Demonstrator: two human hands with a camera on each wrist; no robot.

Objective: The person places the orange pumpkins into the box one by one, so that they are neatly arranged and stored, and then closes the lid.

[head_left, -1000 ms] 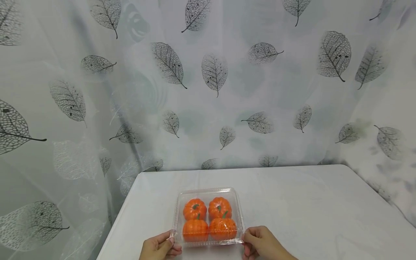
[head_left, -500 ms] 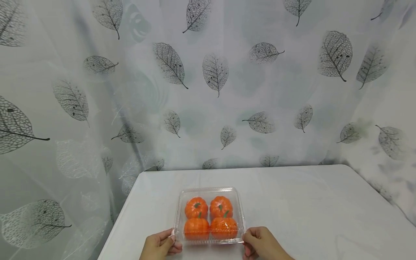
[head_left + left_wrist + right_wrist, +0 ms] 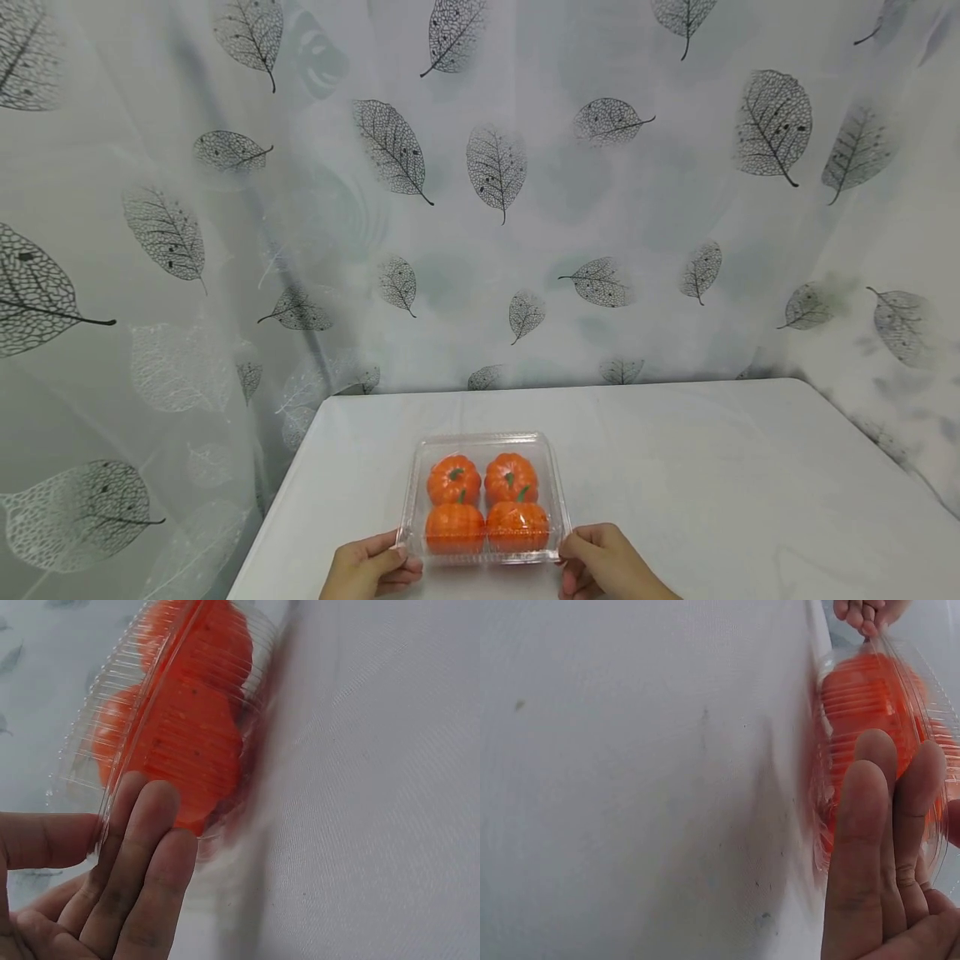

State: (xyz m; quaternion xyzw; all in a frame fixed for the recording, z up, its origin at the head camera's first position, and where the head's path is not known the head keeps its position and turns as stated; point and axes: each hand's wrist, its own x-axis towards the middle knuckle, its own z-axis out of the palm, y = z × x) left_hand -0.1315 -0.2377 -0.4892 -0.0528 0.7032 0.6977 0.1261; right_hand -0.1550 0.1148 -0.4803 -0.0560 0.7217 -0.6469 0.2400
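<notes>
Several small orange pumpkins [image 3: 454, 530] with green stems sit in two rows inside a clear plastic clamshell box [image 3: 480, 437], whose lid appears closed. The box is at the near left part of the white table. My left hand [image 3: 366, 568] pinches the rim at its near left corner between thumb and fingers. At the near right corner, my right hand [image 3: 609, 563] pinches the rim likewise. In the left wrist view, the thumb and fingers of the left hand [image 3: 124, 881] meet at the box's edge. The right wrist view shows the right hand [image 3: 885, 862] at the ribbed side wall.
A white cloth covers the table [image 3: 675, 475], which extends to the right of the box. Behind it and along the left side hangs a pale curtain [image 3: 555, 192] printed with dark leaf skeletons.
</notes>
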